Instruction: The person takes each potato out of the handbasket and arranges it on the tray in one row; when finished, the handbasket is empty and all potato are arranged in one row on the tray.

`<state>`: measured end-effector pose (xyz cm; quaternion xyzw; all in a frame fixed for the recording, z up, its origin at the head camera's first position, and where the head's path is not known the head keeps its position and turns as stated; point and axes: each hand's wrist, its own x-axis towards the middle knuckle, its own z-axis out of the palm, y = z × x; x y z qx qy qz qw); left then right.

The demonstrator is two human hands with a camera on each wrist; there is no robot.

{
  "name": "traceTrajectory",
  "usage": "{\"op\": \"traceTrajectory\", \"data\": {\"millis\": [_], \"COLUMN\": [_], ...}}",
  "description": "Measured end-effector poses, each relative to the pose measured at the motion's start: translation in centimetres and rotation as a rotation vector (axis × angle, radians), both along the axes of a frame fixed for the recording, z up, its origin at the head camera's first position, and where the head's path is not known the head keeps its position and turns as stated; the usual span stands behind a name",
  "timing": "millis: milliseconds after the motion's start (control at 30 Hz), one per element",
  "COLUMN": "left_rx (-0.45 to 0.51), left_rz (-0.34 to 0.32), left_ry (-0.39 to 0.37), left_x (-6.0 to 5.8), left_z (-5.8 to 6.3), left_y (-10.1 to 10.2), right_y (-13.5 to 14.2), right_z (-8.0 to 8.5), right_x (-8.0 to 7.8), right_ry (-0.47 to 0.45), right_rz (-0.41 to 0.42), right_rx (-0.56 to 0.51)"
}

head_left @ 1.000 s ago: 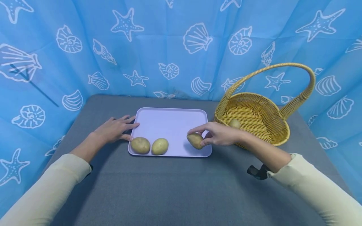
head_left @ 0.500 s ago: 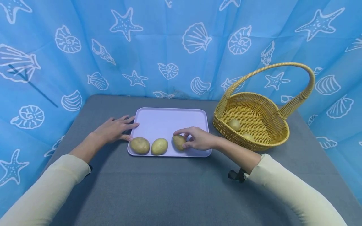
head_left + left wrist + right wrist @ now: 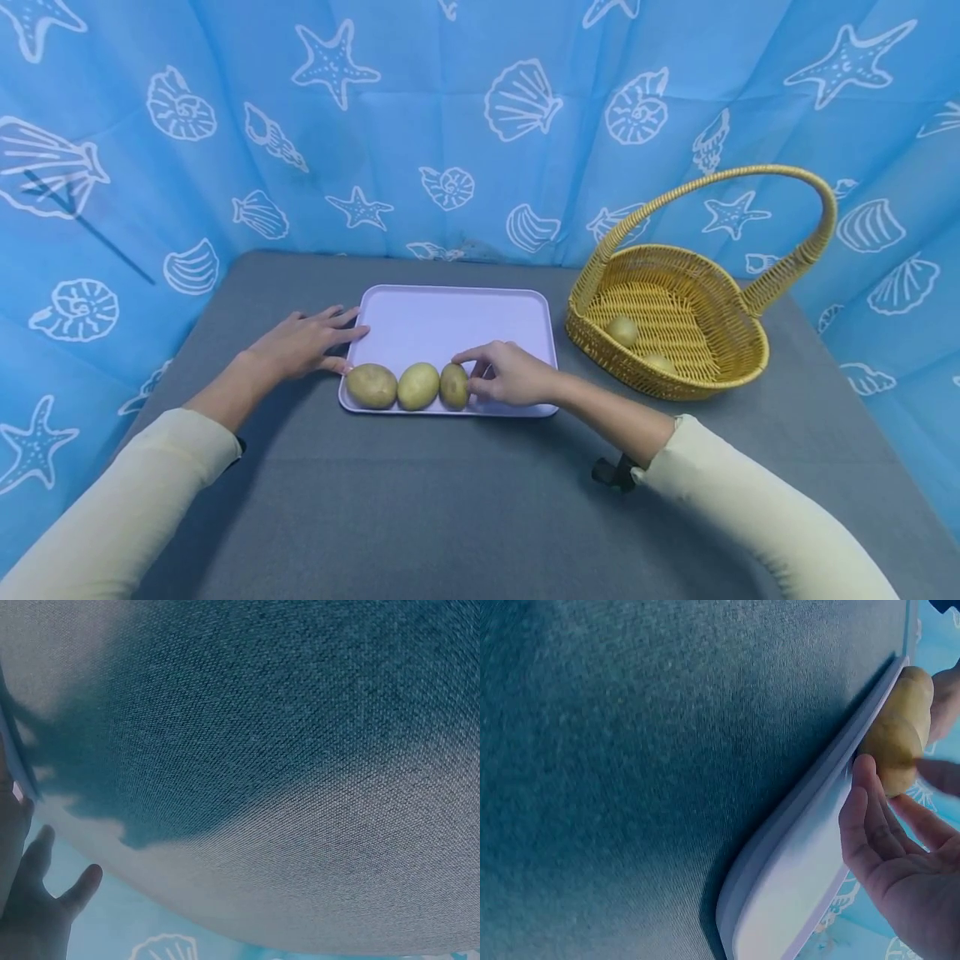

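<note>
Across the grey table [image 3: 420,500], head view: cloth surface, matt, close-grained.
Tray [image 3: 457,325]: pale lilac, smooth, rectangular, rounded corners, raised rim; long sides run left to right.
Right potato [image 3: 454,388]: brownish smooth oval, on the tray by its near edge; long axis runs near to far.
Middle potato [image 3: 417,387]: yellower oval, just left of it; long axis near to far, far end leaning right.
Left potato [image 3: 372,387]: largest, broad oval, near left corner of tray; long axis roughly left to right.
Right hand [image 3: 517,373]: thumb and index finger bent, pinching the right potato.
Left hand [image 3: 303,343]: fingers spread at the tray's left edge, thumb beside the left potato.
Basket [image 3: 675,387]: right of the tray; yellow weave, tall arched handle; far potato [image 3: 622,331] and partly hidden near potato [image 3: 660,362] inside.
Curtain [image 3: 300,183]: blue, folded, white shell and starfish prints.
Left wrist view, cloth: coarse weave under a dark shadow; left hand partly visible, fingertips apart.
Right wrist view, potato row: lined along the tray rim, right potato closest; one finger blurred, firmness of grip cannot be told.
</note>
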<state>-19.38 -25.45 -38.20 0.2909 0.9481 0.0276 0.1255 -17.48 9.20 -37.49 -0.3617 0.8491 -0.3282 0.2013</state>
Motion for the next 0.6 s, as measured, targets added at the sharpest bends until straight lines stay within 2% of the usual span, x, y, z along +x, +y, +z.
{"op": "traceTrajectory", "data": {"millis": [300,600], "left_rx": [-0.007,-0.001], "left_rz": [0.0,-0.002], "left_ry": [-0.009,0.002], "left_x": [-0.14,-0.19], "left_z": [-0.02,-0.14], "left_y": [0.07,-0.16], "right_y": [-0.28,-0.41], "right_z": [-0.07,-0.5], "right_x": [0.27,0.34], "right_ry": [-0.021,-0.05], "right_rz": [-0.066,-0.095], "right_rx": [-0.02,-0.04]}}
